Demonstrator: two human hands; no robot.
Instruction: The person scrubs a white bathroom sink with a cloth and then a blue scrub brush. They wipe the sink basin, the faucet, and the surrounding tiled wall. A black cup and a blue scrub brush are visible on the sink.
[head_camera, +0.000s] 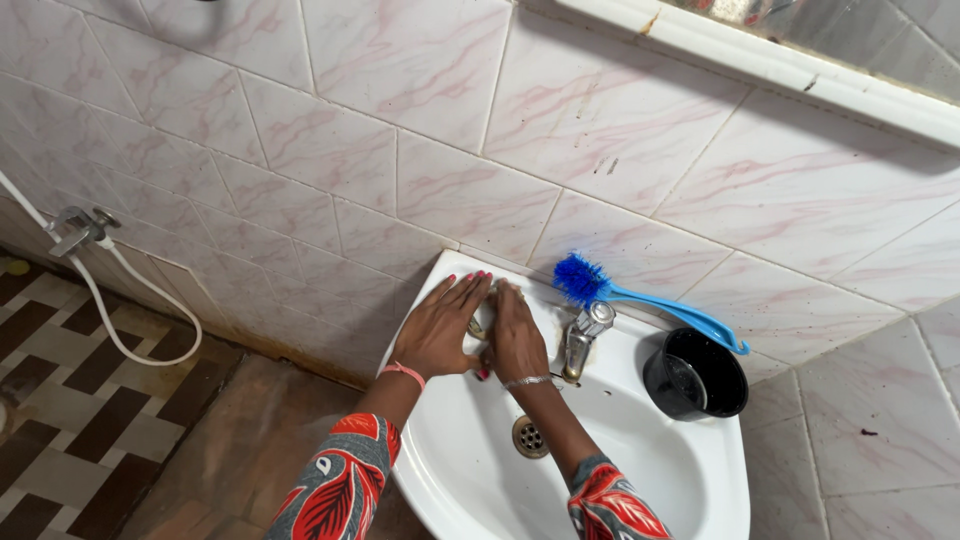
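Head view: both hands rest on the far left rim of a white wash basin (470, 470) set in the corner of a pink-veined tiled wall. The left hand (440, 325) lies flat, fingers (462, 290) spread and pointing toward the wall. The right hand (516, 335) lies just beside it, fingers close together, and between the two palms a small pale object (477, 325) shows, perhaps a piece of soap or a cloth; too little of it is visible to tell, nor whether either hand actually pinches it or only presses on it.

Just to the right stands a metal tap (583, 338) with staining at its base, touching distance from the right wrist. Behind it a blue long-handled brush (640, 297) lies along the far rim, bristles to the left, handle running right to a black round pot (695, 373) that sits on the right rim. The drain (529, 437) is open in the bowl below.

Risks, as I judge them: the glazed rim looks smooth, so the small object could slip from under the palms and slide into the bowl toward the drain, or off the left edge to the floor. A sideways sweep of the right hand could knock the tap or nudge the brush, and the brush handle could in turn push the pot, which sits close to the rim's edge.

On the left wall a valve with a white hose (130, 300) hangs well apart from the hands.
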